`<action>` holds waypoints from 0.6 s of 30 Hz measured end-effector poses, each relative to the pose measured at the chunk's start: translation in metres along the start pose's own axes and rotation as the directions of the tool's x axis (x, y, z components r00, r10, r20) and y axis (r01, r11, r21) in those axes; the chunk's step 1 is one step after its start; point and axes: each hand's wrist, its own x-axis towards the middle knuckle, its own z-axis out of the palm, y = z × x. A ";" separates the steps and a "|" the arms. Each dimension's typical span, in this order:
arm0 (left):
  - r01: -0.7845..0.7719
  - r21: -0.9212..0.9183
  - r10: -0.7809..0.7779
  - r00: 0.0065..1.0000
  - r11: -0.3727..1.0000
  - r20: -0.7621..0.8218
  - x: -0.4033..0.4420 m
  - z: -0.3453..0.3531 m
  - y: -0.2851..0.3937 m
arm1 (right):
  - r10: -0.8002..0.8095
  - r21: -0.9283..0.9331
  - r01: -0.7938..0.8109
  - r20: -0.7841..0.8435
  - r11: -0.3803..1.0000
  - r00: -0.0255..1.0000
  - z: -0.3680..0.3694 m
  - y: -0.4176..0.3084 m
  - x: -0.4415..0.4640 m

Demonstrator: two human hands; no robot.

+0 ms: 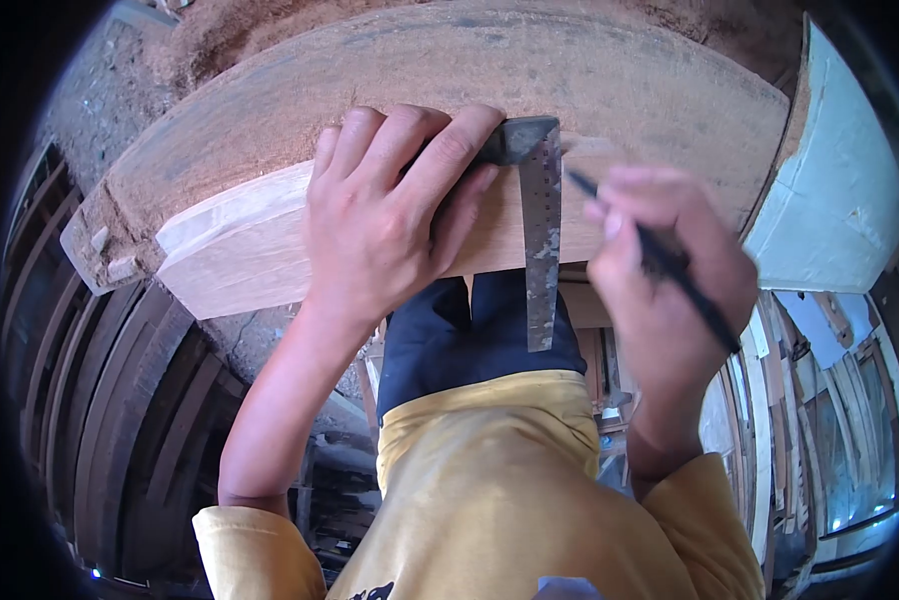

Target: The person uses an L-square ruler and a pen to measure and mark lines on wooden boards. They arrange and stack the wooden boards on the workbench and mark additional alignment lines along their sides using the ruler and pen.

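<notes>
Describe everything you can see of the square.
The square has a thick, dark stock and a flat, grey, metallic-looking blade, with small markings near the stock and pale patches towards the free end. The left hand grips the stock; the blade crosses the pale board, jutting past its near edge.

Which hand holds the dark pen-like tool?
The right hand holds the pen-like tool; the left hand instead grips the dark handle of the metal square.

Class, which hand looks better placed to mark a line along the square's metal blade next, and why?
Probably the right hand: it holds the black pen-like tool, tip close to the metal blade. The left hand is occupied, gripping the square's handle over the pale board.
</notes>
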 end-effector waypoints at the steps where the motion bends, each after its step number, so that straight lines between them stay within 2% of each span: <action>1: 0.003 0.002 -0.003 1.000 1.000 -0.004 0.000 -0.001 0.001 | -0.031 -0.001 0.031 -0.005 1.000 1.000 0.001 0.002 0.012; 2: 0.015 0.002 -0.015 1.000 1.000 0.009 0.000 -0.002 0.002 | -0.062 -0.002 0.062 -0.010 0.998 0.998 0.002 0.004 0.024; 6: 0.037 -0.020 -0.036 0.999 0.999 0.030 -0.001 -0.006 0.002 | 0.028 0.053 -0.024 -0.079 0.998 0.997 -0.001 0.001 0.035; 8: 0.058 -0.059 -0.058 0.998 0.997 -0.001 -0.008 -0.016 0.001 | 0.070 0.146 -0.034 -0.255 0.989 0.964 -0.004 -0.001 0.040; 10: 0.184 -0.217 -0.226 0.956 0.959 -0.187 -0.030 -0.024 -0.004 | 0.013 0.117 0.014 -0.229 0.993 0.973 -0.010 0.002 0.044; 11: 0.344 -0.464 -0.496 0.828 0.817 -0.261 -0.049 -0.027 0.005 | -0.002 0.110 0.025 -0.198 0.994 0.980 -0.013 0.003 0.048; 12: 0.412 -0.691 -0.733 0.632 0.594 -0.253 -0.072 -0.032 0.020 | -0.018 0.103 0.036 -0.163 0.994 0.986 -0.015 0.001 0.052; 13: 0.427 -0.780 -0.839 0.498 0.458 -0.219 -0.094 -0.039 0.029 | -0.003 0.142 0.021 -0.126 0.990 0.992 -0.016 -0.001 0.057; 15: 0.339 -0.926 -0.968 0.233 0.166 -0.089 -0.134 -0.048 0.044 | -0.040 0.144 0.051 -0.079 0.988 0.996 -0.012 -0.011 0.072; 18: 0.050 -0.979 -0.979 -0.069 -0.196 0.193 -0.179 -0.037 0.064 | -0.134 0.206 0.129 0.011 0.970 0.991 0.007 -0.033 0.097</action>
